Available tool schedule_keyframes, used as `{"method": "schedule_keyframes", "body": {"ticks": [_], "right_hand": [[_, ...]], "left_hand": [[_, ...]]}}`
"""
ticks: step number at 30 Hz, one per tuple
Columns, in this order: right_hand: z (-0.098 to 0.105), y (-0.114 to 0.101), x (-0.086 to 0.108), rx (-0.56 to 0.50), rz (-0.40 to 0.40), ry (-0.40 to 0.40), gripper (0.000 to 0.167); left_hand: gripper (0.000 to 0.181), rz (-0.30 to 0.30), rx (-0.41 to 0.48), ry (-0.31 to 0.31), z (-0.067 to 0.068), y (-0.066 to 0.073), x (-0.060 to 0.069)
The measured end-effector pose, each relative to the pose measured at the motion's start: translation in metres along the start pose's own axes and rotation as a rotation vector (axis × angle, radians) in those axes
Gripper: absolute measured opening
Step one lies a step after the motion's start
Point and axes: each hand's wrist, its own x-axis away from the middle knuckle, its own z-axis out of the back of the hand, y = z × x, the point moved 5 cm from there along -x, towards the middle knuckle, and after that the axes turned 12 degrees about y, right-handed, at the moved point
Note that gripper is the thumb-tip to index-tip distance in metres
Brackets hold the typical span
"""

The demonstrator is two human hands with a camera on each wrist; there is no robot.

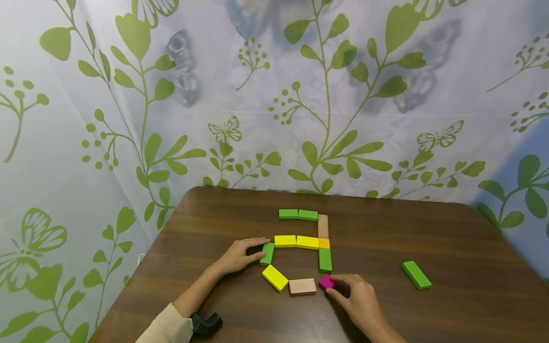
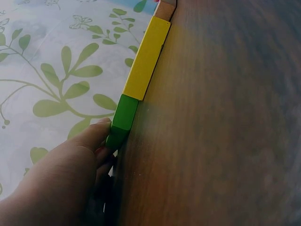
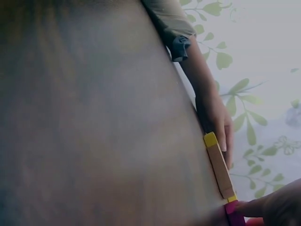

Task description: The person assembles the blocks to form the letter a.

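Blocks lie flat in a figure on the brown table. My left hand [image 1: 238, 256] holds the green block [image 1: 267, 254] at the figure's left side between thumb and fingers; in the left wrist view this green block [image 2: 124, 114] hides part of the fingers. A small magenta block [image 1: 327, 282] at the lower right is pinched by my right hand [image 1: 359, 300]. Left of it lies a pale wooden block [image 1: 302, 287], then a tilted yellow block [image 1: 275, 278]. Above the magenta block stands a green block [image 1: 325, 260] lengthwise, touching a small orange block [image 1: 324, 243].
Two yellow blocks [image 1: 285, 241] form the figure's middle row. Two green blocks [image 1: 288, 214] make the top row, joined to a pale block [image 1: 323, 226]. A loose green block [image 1: 416, 275] lies to the right. Behind the table [image 1: 386, 228] hangs a leaf-patterned cloth [image 1: 257, 105].
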Motion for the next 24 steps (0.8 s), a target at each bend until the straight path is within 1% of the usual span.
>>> {"method": "schedule_keyframes", "body": {"ticks": [6,9,16,24], "right_hand": [[-0.0019,0.0003,0.0019,0.007,-0.012,-0.014,0.033],[-0.0009,0.0007,0.0036,0.018,-0.010,-0.001,0.036],[-0.0026,0.0010,0.0034,0.025,0.031,0.053,0.032],[-0.0057,0.0003,0.0026,0.016,0.022,0.061,0.031]], "left_hand": [[0.044,-0.005,-0.002,0.003,-0.0008,-0.0008,-0.0005],[0.044,0.003,0.001,0.001,-0.0007,-0.0014,-0.0003],[0.044,0.012,0.002,0.000,-0.0007,-0.0028,-0.0007],[0.044,0.008,-0.003,0.003,-0.0019,-0.0051,-0.0005]]}}
